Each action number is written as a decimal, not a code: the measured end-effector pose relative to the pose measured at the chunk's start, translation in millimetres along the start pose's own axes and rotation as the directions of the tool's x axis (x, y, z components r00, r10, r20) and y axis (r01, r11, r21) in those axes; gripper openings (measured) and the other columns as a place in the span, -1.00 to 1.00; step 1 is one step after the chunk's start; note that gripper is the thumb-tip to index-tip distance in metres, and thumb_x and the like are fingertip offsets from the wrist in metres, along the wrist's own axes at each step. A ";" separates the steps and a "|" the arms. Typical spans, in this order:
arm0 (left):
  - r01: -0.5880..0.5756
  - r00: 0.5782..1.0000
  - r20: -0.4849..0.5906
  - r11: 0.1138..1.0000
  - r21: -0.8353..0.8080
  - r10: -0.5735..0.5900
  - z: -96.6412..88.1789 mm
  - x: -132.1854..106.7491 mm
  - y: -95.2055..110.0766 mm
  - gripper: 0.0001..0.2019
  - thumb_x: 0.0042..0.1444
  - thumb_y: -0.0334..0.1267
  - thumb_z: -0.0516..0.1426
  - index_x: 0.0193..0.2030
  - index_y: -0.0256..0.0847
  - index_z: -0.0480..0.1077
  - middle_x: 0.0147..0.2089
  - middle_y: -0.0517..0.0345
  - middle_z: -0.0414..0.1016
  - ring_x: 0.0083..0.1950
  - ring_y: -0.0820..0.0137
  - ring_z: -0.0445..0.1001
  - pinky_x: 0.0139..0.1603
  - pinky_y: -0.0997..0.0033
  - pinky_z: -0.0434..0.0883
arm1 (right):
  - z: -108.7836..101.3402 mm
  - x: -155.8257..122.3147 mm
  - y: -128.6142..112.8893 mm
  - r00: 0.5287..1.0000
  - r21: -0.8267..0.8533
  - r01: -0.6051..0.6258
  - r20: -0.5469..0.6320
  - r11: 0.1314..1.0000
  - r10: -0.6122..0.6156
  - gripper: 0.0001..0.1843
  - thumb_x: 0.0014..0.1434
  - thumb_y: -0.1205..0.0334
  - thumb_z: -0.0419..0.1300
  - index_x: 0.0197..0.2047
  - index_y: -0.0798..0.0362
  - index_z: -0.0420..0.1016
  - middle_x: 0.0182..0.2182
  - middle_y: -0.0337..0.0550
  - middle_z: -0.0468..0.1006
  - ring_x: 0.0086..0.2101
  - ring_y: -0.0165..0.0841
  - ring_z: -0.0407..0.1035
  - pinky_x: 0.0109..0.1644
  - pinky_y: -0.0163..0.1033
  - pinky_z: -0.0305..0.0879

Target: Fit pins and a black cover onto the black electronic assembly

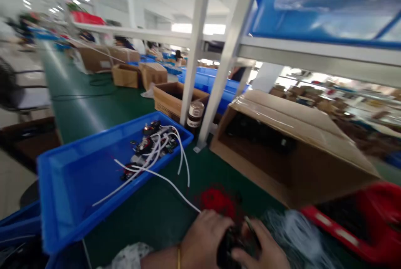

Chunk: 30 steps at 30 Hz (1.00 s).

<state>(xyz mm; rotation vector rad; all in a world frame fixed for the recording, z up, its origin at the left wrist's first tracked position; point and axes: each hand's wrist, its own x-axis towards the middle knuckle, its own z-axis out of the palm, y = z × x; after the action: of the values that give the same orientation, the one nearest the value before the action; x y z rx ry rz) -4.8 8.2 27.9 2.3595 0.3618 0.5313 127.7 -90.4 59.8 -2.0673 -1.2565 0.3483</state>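
At the bottom of the head view, my left hand (205, 235) is closed, its fingers curled against a small black part (230, 246). My right hand (269, 248) grips the same part from the other side, thumb in front. The part is dark and blurred, with a thin light edge near the right fingers; its exact kind is unclear. A white cable (175, 189) runs from the blue tray (72, 219) towards my left hand. A pile of red wires (217, 201) lies just beyond my hands. Beside my right hand is a tangle of pale, clear strands (297, 231).
Small assemblies (147, 143) with white cables lie in the tray's far end. An open cardboard box (300, 135) stands on its side at right, above a red bin (369, 223). Metal posts (196, 43), a jar (194, 114) and a smaller carton (169, 97) stand behind.
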 end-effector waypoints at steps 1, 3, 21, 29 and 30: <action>-0.015 1.000 0.005 0.999 -0.036 0.015 -3.0 -4.1 2.4 -0.35 -0.29 -0.01 0.34 -0.03 -0.19 0.31 -0.13 -0.02 0.45 -0.14 0.11 0.41 -0.05 0.04 0.38 | -4.4 -8.5 -1.2 0.999 0.021 -0.038 0.018 0.999 0.037 -0.77 -0.24 0.24 0.20 -0.39 -0.10 0.37 -0.43 -0.19 0.42 -0.35 -0.20 0.37 -0.27 -0.10 0.35; -0.014 1.000 -0.001 0.998 -0.062 0.014 -11.9 -12.8 2.9 -0.36 -0.23 -0.19 0.33 0.05 -0.19 0.25 -0.04 0.00 0.42 -0.04 0.15 0.38 0.05 0.13 0.35 | -12.3 -14.0 -3.3 0.995 0.091 -0.096 0.019 0.991 0.095 -0.82 -0.14 0.23 0.16 -0.37 -0.01 0.32 -0.41 -0.20 0.40 -0.37 -0.27 0.32 -0.27 -0.19 0.29; 0.136 0.991 -0.013 0.990 -0.033 -0.136 -17.8 -27.2 -30.3 -0.20 -0.22 -0.29 0.35 0.17 -0.08 0.08 0.10 0.08 0.36 0.07 0.20 0.38 0.12 0.20 0.36 | 3.3 132.6 51.9 0.973 -0.314 -0.109 0.160 0.943 0.165 -0.94 0.02 0.34 0.29 -0.40 0.07 0.47 -0.39 -0.22 0.53 -0.30 -0.33 0.41 -0.22 -0.29 0.24; 0.135 0.991 0.000 0.991 -0.021 -0.135 -15.9 -27.7 -32.2 -0.18 -0.20 -0.29 0.35 0.18 -0.04 0.03 0.09 0.11 0.35 0.06 0.23 0.38 0.10 0.22 0.37 | 21.5 128.5 40.9 0.957 -0.433 -0.066 0.229 0.899 0.181 -0.92 0.08 0.34 0.24 -0.39 0.14 0.40 -0.30 -0.08 0.50 -0.26 -0.26 0.38 -0.20 -0.19 0.25; 0.140 0.990 0.004 0.990 -0.025 -0.140 -15.7 -28.0 -32.5 -0.19 -0.20 -0.29 0.35 0.18 -0.04 0.03 0.09 0.11 0.35 0.07 0.23 0.38 0.10 0.22 0.37 | 19.2 126.4 40.1 0.963 -0.419 -0.055 0.218 0.906 0.159 -0.93 0.10 0.35 0.22 -0.38 0.12 0.39 -0.29 -0.07 0.50 -0.26 -0.25 0.39 -0.22 -0.21 0.23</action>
<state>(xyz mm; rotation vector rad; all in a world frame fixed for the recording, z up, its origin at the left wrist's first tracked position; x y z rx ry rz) -40.4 29.8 8.9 2.2900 0.5120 0.4637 207.2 14.2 33.6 -2.5203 -1.4644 0.4330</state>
